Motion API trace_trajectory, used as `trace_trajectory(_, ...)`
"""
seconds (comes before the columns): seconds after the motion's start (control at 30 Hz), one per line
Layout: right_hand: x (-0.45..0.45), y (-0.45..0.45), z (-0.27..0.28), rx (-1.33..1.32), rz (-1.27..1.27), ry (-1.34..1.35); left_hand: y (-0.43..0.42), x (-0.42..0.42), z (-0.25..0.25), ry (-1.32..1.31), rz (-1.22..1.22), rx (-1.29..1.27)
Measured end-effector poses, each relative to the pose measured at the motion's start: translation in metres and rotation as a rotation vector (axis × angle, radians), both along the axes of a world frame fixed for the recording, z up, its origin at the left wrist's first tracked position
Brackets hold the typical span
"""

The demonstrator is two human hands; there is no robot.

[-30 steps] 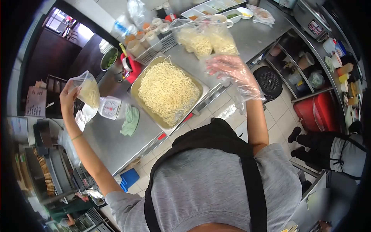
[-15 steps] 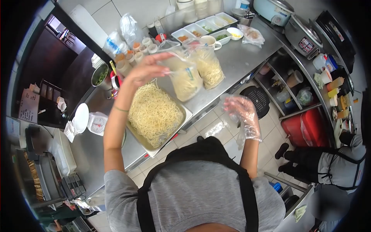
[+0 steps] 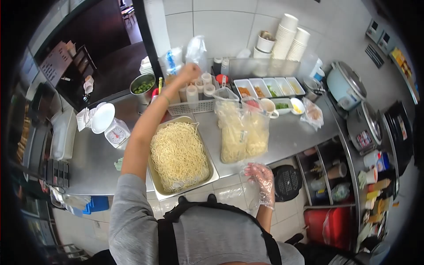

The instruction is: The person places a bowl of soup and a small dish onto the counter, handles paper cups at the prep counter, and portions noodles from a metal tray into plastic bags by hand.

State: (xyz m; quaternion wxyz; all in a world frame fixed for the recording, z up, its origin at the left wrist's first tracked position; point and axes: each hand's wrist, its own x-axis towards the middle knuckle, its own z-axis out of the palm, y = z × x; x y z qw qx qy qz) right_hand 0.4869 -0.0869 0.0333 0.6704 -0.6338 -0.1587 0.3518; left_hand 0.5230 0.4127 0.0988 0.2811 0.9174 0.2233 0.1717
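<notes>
My bare left hand (image 3: 190, 72) reaches over the bottles to the back of the counter, its fingers curled closed. It is right at a clear plastic bag (image 3: 196, 49); its fingertips are hidden, so any hold is unclear. Below that forearm, a metal tray (image 3: 215, 175) holds a heap of pale noodles (image 3: 179, 152). My right hand (image 3: 260, 177) wears a loose clear plastic glove and hovers before the counter edge, fingers half bent and apart. Nearest to it, two clear bags of noodles, the left bag (image 3: 233, 137) and the right bag (image 3: 257, 138), stand side by side.
Squeeze bottles (image 3: 192, 94) fill a grey basket (image 3: 176, 108). White topping containers (image 3: 270, 88), a mug (image 3: 267, 106) and a small bowl (image 3: 297, 106) line the back right. A kitchen scale (image 3: 117, 134) is at the left. A black stool (image 3: 287, 183) stands below the counter.
The view has swung up and round. My left hand has gone from beside the noodle bags to the back of the counter, its fingers now curled. My right hand stays off the counter.
</notes>
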Motion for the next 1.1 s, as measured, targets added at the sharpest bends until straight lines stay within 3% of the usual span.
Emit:
trace_trajectory(0.03,0.003,0.005,0.000,0.005,0.016,0.002,0.028,0.001,0.007,-0.118,0.150,0.202)
trace_trajectory(0.1,0.010,0.012,-0.002,-0.001,0.043,-0.008,0.067,-0.005,0.022,-0.013,0.450,0.583)
trace_trajectory(0.2,0.020,0.016,-0.012,-0.038,0.045,-0.042,0.116,-0.002,0.028,0.170,0.502,0.655)
trace_trajectory(0.3,0.025,0.019,-0.014,-0.077,0.035,-0.048,0.131,0.015,0.018,-0.045,0.495,0.532)
trace_trajectory(0.4,0.024,0.023,-0.007,-0.109,-0.001,-0.052,0.139,0.022,0.020,-0.043,0.556,0.193)
trace_trajectory(0.43,0.024,0.023,-0.007,-0.120,-0.010,-0.072,0.140,0.024,0.021,-0.152,0.605,0.086)
trace_trajectory(0.53,0.024,0.027,-0.002,-0.131,-0.017,-0.079,0.150,0.027,0.029,-0.188,0.662,0.128)
trace_trajectory(0.77,0.020,0.047,0.011,-0.094,-0.016,-0.088,0.164,0.016,0.103,-0.423,0.662,0.190)
trace_trajectory(0.87,0.016,0.057,0.010,-0.003,-0.002,-0.103,0.197,0.019,0.137,-0.780,0.553,-0.013)
trace_trajectory(0.97,0.010,0.070,0.011,0.101,0.043,-0.111,0.129,-0.019,0.189,-0.860,0.488,-0.096)
trace_trajectory(1.03,0.004,0.088,0.006,0.335,0.064,-0.097,0.140,-0.031,0.190,-0.807,0.338,-0.215)
trace_trajectory(1.07,0.000,0.098,0.015,0.346,0.107,-0.210,0.143,-0.040,0.187,-0.774,0.266,-0.276)
trace_trajectory(1.1,-0.003,0.112,0.026,0.359,0.149,-0.321,0.094,-0.061,0.195,-0.782,0.317,-0.409)
